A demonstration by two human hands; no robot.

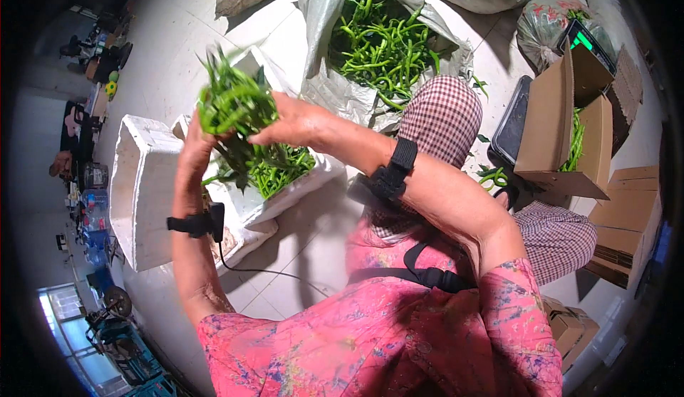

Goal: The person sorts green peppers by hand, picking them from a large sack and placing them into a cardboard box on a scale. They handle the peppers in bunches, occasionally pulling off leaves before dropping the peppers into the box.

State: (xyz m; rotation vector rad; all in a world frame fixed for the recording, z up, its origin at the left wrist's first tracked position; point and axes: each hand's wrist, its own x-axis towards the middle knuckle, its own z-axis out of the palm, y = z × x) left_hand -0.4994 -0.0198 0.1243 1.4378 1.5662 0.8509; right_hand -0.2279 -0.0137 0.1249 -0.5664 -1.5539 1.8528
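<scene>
Between my two raised hands is a bunch of green chili peppers [237, 103], lifted over a white foam box. My left hand [194, 143] grips the bunch from the left and below. From the right side my right hand [293, 121] closes on it, its fingers partly hidden behind the peppers. More green chilies [274, 174] lie inside the foam box [303, 182] just under my hands. Black straps sit on both wrists, and a thin cable hangs from the left one.
Ahead, an open pale sack [318, 16] spills a heap of green chilies [385, 44]. A second foam box [146, 190] stands at left. To my right are a cardboard box [545, 123] with chilies inside, a scale [588, 44] with a green display, and flattened cardboard [627, 215].
</scene>
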